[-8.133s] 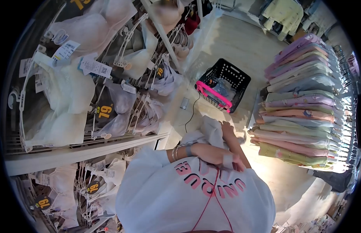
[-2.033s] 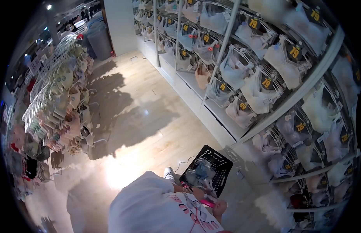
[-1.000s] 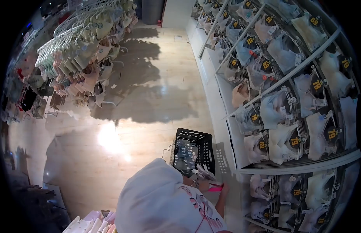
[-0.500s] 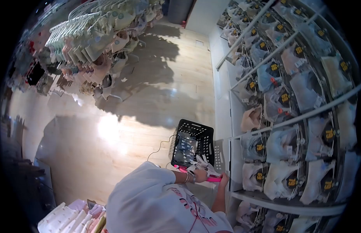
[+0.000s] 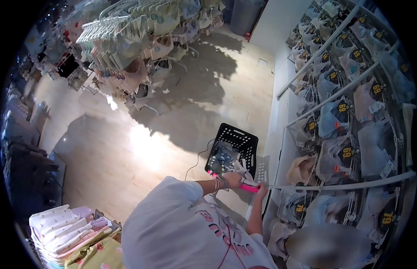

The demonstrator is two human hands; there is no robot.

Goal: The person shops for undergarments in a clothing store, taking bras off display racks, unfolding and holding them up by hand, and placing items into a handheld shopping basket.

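Note:
My left hand, with bracelets at the wrist, is closed at the near edge of a black perforated basket. A pale garment lies by its fingers and hangs over into the basket. My right hand is closed on the end of a bright pink strip; its exact kind is unclear. More pink shows beyond the left wrist. Inside the basket are greyish-blue packaged pieces. What the left fingers grip is partly hidden.
On the right, wall racks hold rows of bras with yellow number tags. Hanging underwear fills a rack at upper left. Folded clothes are stacked at lower left. A thin cord runs over the wooden floor beside the basket.
The view has shifted, so the basket and both hands appear farther right and higher. The hands stay close together at the basket's near edge, the right one still on the pink strip.

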